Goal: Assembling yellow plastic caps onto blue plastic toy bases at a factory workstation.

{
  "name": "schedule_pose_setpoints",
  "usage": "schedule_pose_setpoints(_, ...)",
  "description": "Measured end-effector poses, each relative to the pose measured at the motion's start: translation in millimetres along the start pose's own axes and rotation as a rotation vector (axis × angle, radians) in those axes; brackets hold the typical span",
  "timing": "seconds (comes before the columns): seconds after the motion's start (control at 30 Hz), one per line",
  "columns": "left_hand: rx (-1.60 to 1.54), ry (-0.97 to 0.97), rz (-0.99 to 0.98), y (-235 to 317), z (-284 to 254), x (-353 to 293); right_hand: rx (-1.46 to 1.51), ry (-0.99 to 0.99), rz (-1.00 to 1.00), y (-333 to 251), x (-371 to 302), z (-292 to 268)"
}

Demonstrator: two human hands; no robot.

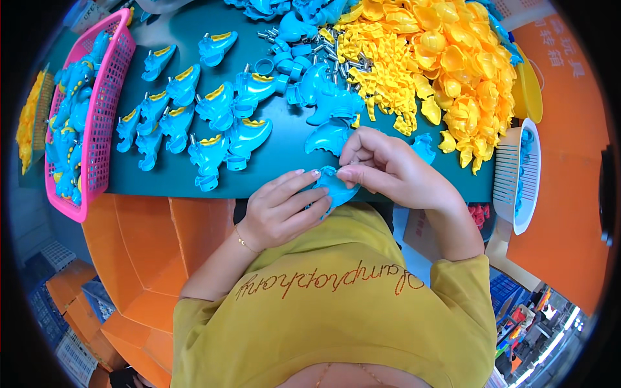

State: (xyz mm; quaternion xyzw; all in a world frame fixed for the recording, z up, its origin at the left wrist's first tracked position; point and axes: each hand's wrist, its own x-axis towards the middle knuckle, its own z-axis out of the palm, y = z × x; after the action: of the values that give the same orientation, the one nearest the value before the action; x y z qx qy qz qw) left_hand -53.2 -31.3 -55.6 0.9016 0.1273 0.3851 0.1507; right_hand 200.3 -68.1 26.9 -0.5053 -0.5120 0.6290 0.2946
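Just above the table's near edge, my left hand grips a blue curved plastic toy shell, its fingers lying across the left side. My right hand pinches at the top right of the same shell; whatever sits between thumb and fingertips is too small or hidden to make out. Beyond my hands lie loose blue shell pieces. To the left, several blue toy halves with yellow strips and metal pins are set out in rows on the green table.
A pink basket of blue-and-yellow toys stands at the left. Heaps of yellow shells, small yellow strips, metal pins and blue rings cover the far right. A white basket stands at the right edge. Orange boxes are below left.
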Motion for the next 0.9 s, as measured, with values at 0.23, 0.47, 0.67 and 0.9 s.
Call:
schedule_pose_setpoints(0.23,-0.046,-0.011,0.004,-2.0,-1.4,0.6,0.037,-0.072,0.017,-2.5,12.7,-3.7)
schedule_pose_setpoints(0.47,-0.050,-0.013,0.006,-3.8,-1.3,1.2,-0.032,-0.060,0.032,-7.1,19.4,0.0)
schedule_pose_setpoints(0.67,-0.043,-0.001,-0.036,-0.2,-3.7,4.4,-0.627,0.120,-0.227,-11.6,23.8,6.0)
schedule_pose_setpoints(0.9,-0.009,-0.102,-0.126,-0.9,-67.5,31.0,-0.441,0.371,-0.173,-31.1,-8.7,11.0)
